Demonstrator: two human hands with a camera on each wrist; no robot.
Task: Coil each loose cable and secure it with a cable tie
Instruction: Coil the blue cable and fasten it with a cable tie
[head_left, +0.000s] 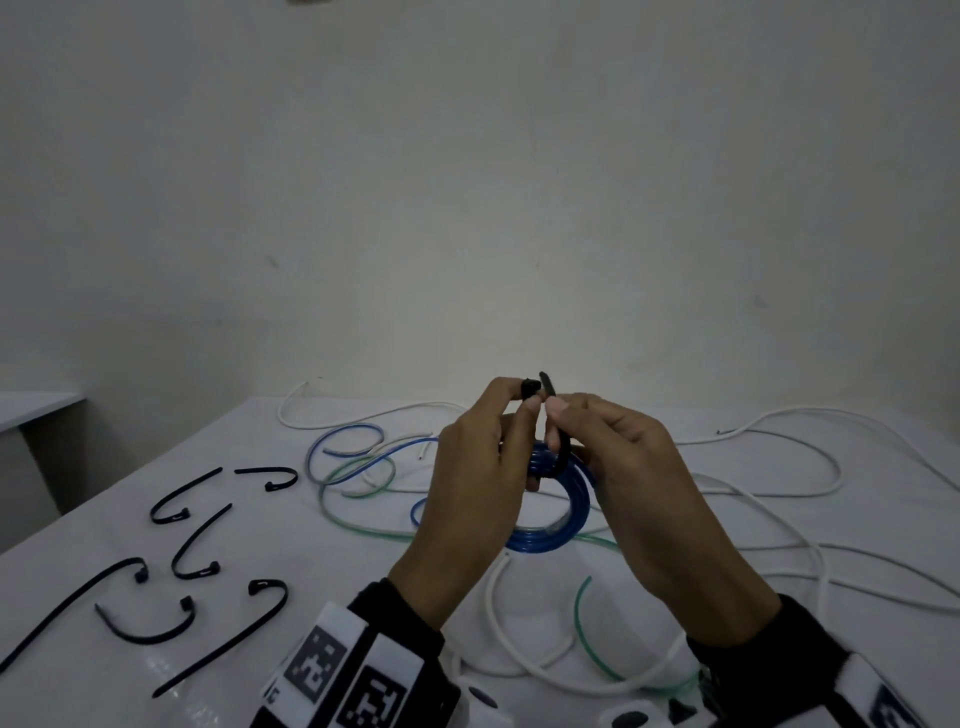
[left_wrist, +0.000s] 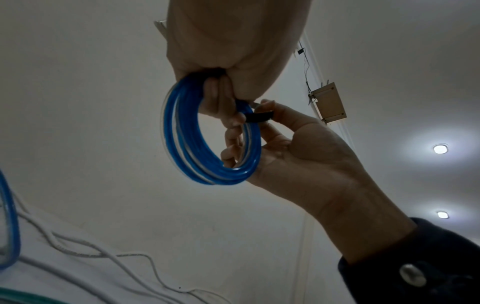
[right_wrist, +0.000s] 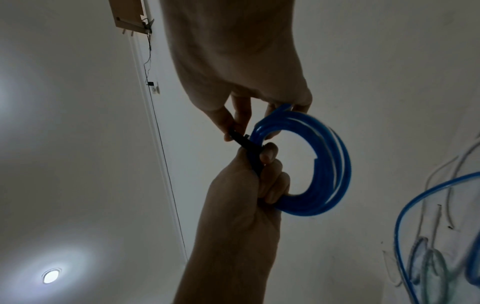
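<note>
A blue cable wound into a coil (head_left: 563, 512) is held above the table between both hands. A black cable tie (head_left: 561, 452) loops around the top of the coil. My left hand (head_left: 527, 402) pinches the tie's head end between thumb and forefinger. My right hand (head_left: 553, 408) pinches the tail end right beside it. In the left wrist view the coil (left_wrist: 182, 144) hangs from the fingers, with the tie (left_wrist: 259, 117) crossing its strands. In the right wrist view the tie (right_wrist: 249, 148) runs from my left fist up to my right fingertips, beside the coil (right_wrist: 327, 168).
Several loose black cable ties (head_left: 182, 545) lie on the white table (head_left: 78, 597) at the left. Loose white cable (head_left: 779, 415), green cable (head_left: 332, 499) and blue cable (head_left: 343, 431) sprawl across the middle and right. A plain wall stands behind.
</note>
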